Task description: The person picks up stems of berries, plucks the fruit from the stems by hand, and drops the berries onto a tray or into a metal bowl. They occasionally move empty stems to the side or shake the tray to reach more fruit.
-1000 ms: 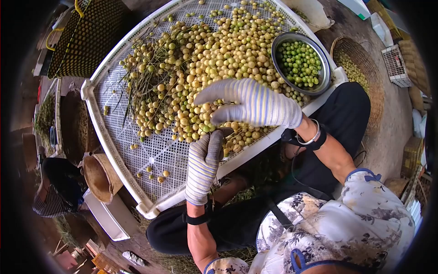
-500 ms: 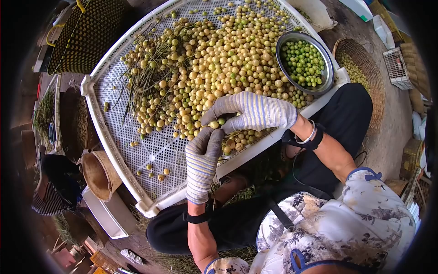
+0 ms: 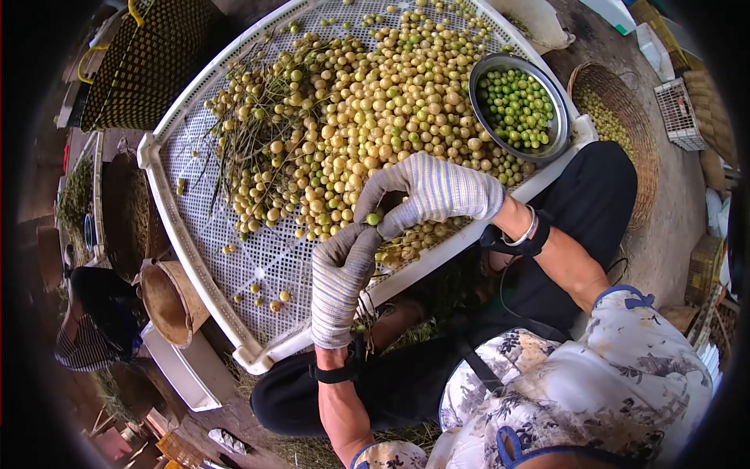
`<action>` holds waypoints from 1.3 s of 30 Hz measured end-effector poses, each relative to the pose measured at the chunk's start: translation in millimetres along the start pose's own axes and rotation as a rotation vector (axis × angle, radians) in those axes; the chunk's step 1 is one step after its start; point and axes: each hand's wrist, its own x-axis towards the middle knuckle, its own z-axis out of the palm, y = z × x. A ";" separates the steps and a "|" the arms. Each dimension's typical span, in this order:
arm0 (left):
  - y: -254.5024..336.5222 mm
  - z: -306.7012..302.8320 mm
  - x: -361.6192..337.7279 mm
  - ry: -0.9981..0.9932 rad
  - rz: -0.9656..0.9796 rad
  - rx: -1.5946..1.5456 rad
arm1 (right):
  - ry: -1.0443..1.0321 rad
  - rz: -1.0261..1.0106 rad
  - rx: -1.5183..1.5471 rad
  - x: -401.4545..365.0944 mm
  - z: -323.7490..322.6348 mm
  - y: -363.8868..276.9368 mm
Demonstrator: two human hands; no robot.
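A small green fruit shows between the fingertips of my gloved hands. My left hand, in a striped glove with grey fingers, is closed just below it. From the right, my right hand meets it with thumb and forefinger closed on the fruit. What my left fingertips hold, if anything, is hidden. Beyond them a heap of yellowish round fruit covers much of the white perforated tray, with brown-green stems at its left. A metal bowl of green fruit rests on the tray's right side.
A wicker basket with fruit stands at the right, near a white crate. At the left are a black-yellow woven basket, a tan bucket and a white bin. Another person's dark-clothed leg shows there.
Both hands have shifted slightly, my left one a little down and left. The yellowish fruit near the fingertips no longer shows; the green one now sits between them.
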 end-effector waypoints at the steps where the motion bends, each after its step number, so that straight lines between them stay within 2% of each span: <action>1: 0.4 -0.1 0.1 0.004 0.003 -0.001 | 0.028 0.025 -0.047 -0.2 2.0 -2.5; 4: -3.1 -0.2 3.0 0.014 0.032 -0.063 | 0.099 0.049 -0.112 0.0 5.3 -7.0; 7: -5.3 1.7 4.2 0.005 0.052 -0.160 | 0.141 -0.015 0.084 0.5 6.6 3.0; 8: -4.4 4.6 4.8 0.022 0.074 -0.140 | 0.170 -0.114 0.079 1.5 8.3 7.9; 11: -4.7 8.9 2.8 0.055 0.098 -0.219 | 0.265 -0.049 0.461 -0.8 10.7 0.1; 12: -6.9 7.1 0.4 0.070 0.086 -0.280 | 0.218 -0.146 0.485 3.6 2.4 4.0; 13: -9.0 6.3 1.1 0.084 0.087 -0.285 | 0.257 -0.166 0.472 7.1 -3.9 6.2; 15: -12.5 5.9 2.9 0.109 0.089 -0.295 | 0.467 -0.162 0.228 2.3 -11.5 8.1; 18: -8.8 6.9 1.3 0.126 0.109 -0.169 | 0.672 -0.457 -0.687 7.1 -10.8 -8.8; 21: -8.2 13.2 0.0 0.168 0.117 -0.038 | 0.320 -0.218 -0.547 -1.3 1.9 -18.7; 22: -7.7 13.6 -0.7 0.160 0.120 -0.003 | 0.199 0.030 -0.404 -2.1 5.6 -21.2; 25: -8.3 13.5 -0.4 0.187 0.137 0.111 | 0.200 0.048 -0.330 -8.1 9.5 -18.6; 28: -5.4 16.5 -1.5 0.167 0.107 0.099 | 0.156 0.094 -0.279 -13.9 5.1 -19.7; 32: -2.7 15.9 1.1 0.150 0.093 0.031 | 0.279 0.157 0.062 -24.3 0.5 -10.4; 35: 0.2 13.8 2.2 0.178 0.051 -0.152 | 0.552 -0.009 -0.342 -45.0 -30.8 -25.3; 37: -3.5 7.9 2.4 0.151 0.062 -0.269 | 0.781 0.079 -0.428 -62.1 -56.9 -20.4; 39: -6.5 5.8 3.2 0.141 0.065 -0.341 | 1.005 -0.185 -1.534 -72.4 -81.6 -23.8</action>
